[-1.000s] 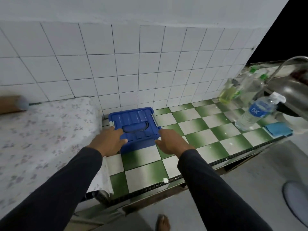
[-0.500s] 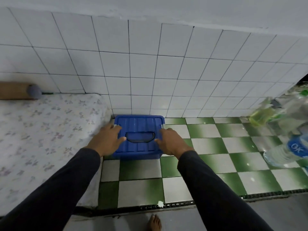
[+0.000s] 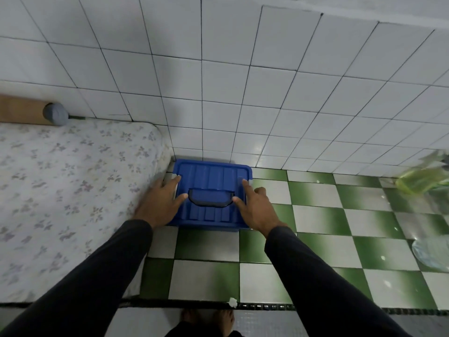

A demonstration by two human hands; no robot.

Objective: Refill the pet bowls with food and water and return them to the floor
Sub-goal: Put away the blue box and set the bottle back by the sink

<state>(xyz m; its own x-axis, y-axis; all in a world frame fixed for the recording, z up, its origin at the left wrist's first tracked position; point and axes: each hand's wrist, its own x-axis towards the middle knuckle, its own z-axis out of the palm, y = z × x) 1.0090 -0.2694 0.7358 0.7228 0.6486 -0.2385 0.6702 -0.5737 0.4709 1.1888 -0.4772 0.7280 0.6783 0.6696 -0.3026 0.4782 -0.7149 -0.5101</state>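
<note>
Your grip was loose on both sides: the left hand [image 3: 159, 203] lay with fingers straight against the left end of the blue lidded box [image 3: 211, 190], and the right hand [image 3: 255, 207] rested flat-fingered on its right end, neither clasping it. The checkered tabletop [image 3: 315, 239] carried that box at its back left corner, hard against the wall tiles and just beside the floral-covered surface [image 3: 60, 190]. I took it for the food container, though its contents were hidden. No pet bowls showed. To open it cleanly, you needed fingertips under the pale side latches, both ends lifted evenly, leaving the folded handle [image 3: 210, 198] alone.
</note>
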